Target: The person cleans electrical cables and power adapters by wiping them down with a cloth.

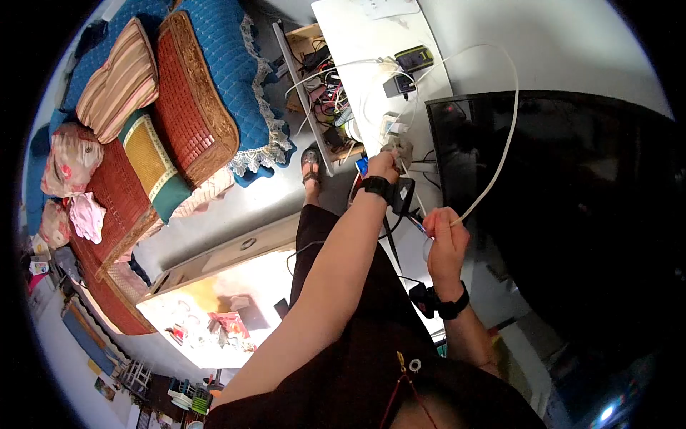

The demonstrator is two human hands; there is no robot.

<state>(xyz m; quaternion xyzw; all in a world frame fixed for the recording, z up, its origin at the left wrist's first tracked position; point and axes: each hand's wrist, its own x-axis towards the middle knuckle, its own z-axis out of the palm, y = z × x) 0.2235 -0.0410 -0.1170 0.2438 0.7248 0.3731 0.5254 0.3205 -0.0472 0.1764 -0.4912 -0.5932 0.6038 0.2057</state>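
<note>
A white cable (511,139) loops over the white tabletop and in front of the dark screen. My right hand (446,239) is closed around the cable, its thumb and fingers pressed together. Further up, at the tabletop's edge, my left hand (384,166) has its fingers closed beside a greyish lump (401,148); what lies inside them is mostly hidden. A white plug-like block (391,124) sits just beyond the left hand. Near it are a black adapter (399,86) and a black device with a yellow-green edge (414,58).
An open drawer (287,61) full of tangled cables juts out left of the white tabletop (357,32). A large dark screen (543,186) stands on the right. Behind are a wooden sofa (196,107) with cushions and a low table (271,261) with small items.
</note>
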